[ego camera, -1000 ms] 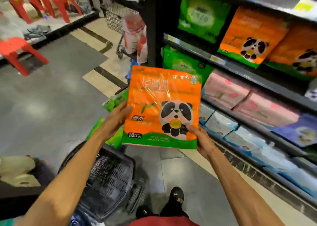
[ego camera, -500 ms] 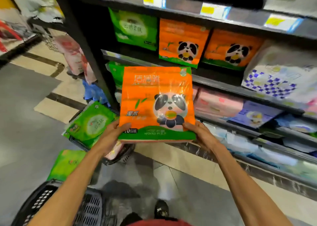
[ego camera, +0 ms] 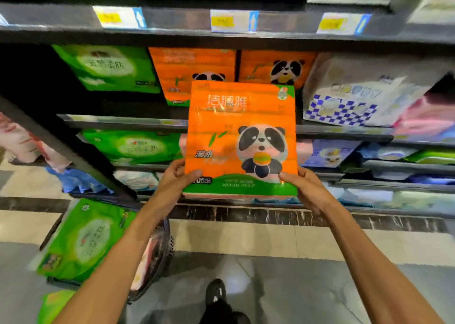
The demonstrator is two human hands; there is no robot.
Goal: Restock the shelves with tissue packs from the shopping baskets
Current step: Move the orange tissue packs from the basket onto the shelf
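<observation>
an orange panda tissue pack (ego camera: pixel 241 136) was held upright in the air, out in front of the middle shelf's front edge (ego camera: pixel 123 122). its top overlapped two matching orange packs (ego camera: pixel 192 65) that stood side by side on that shelf. the left grip (ego camera: pixel 176 178) pinched the pack's lower left corner, thumb on the printed face and fingers curled behind. the right grip (ego camera: pixel 304 188) pinched the lower right corner the same way. on the shelf, a green tissue pack (ego camera: pixel 108 67) stood to the left of the orange ones and a white pack with blue checks (ego camera: pixel 357 94) to their right. yellow price labels (ego camera: pixel 234 21) lined the front edge of the shelf above. low on the left, a dark shopping basket (ego camera: pixel 165 245) sat on the floor with a green pack (ego camera: pixel 86 240) lying in it. a black shoe (ego camera: pixel 216 291) showed between the forearms.
</observation>
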